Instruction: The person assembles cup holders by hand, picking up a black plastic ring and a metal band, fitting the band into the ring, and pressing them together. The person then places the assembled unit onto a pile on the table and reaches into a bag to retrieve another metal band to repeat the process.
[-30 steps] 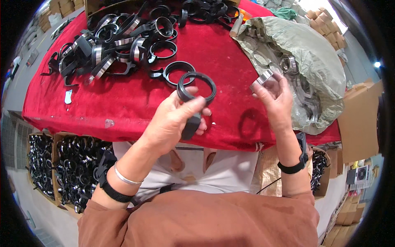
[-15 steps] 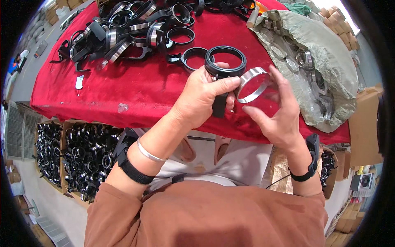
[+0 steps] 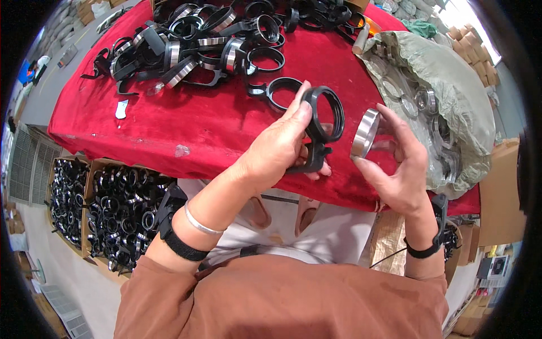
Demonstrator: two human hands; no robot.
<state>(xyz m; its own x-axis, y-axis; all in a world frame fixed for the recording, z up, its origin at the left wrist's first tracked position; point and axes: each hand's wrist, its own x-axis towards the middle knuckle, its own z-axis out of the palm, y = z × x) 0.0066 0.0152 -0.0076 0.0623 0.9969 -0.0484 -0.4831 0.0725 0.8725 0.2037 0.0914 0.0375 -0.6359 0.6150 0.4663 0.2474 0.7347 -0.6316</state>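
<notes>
A black plastic ring with a short handle is gripped in my left hand, its round opening turned toward the right. My right hand pinches a shiny silver metal ring between thumb and fingers. A gap separates the two rings, both held above the near edge of the red cloth. Just beyond my left hand lies another black ring with a silver-marked handle. One more black ring lies farther back beside the pile.
A heap of black ring parts with silver bands covers the far left of the red-covered table. An open grey-green sack with silver rings lies at right. Boxes of similar parts stand on the floor at left.
My left hand has turned the black ring from lying nearly level to facing right. The silver ring, formerly against the black part, is now apart, held in my right hand farther right.
</notes>
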